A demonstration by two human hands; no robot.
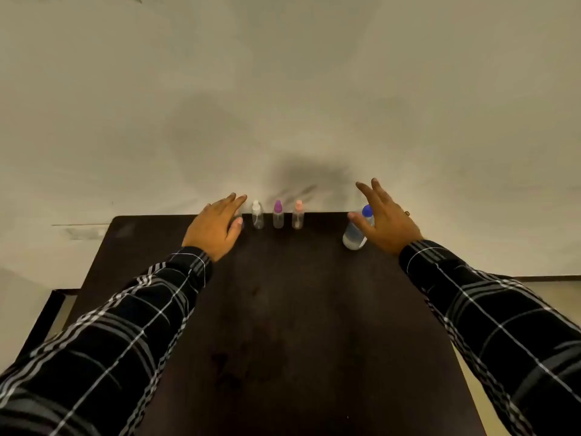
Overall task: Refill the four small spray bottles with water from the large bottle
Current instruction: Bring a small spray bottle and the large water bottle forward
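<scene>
Head view. Dark tabletop (283, 309). Three small bottles stand upright in a row at its far edge: white-cap bottle (257, 216), purple-cap bottle (278, 217), pink-cap bottle (298, 216). The left grip (217, 226) is just left of the white-cap bottle, fingers straight, released, grasping nothing visible. The large bottle (352, 239), blue cap, stands upright to the right, between thumb and fingers of the right grip (388, 217). That grip is spread and released; contact cannot be told.

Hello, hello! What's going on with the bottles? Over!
Left hand open beside white-capped bottle. Right hand open at large bottle, blue cap on. Purple-capped bottle and pink-capped bottle upright, capped. Nothing in the way.
</scene>
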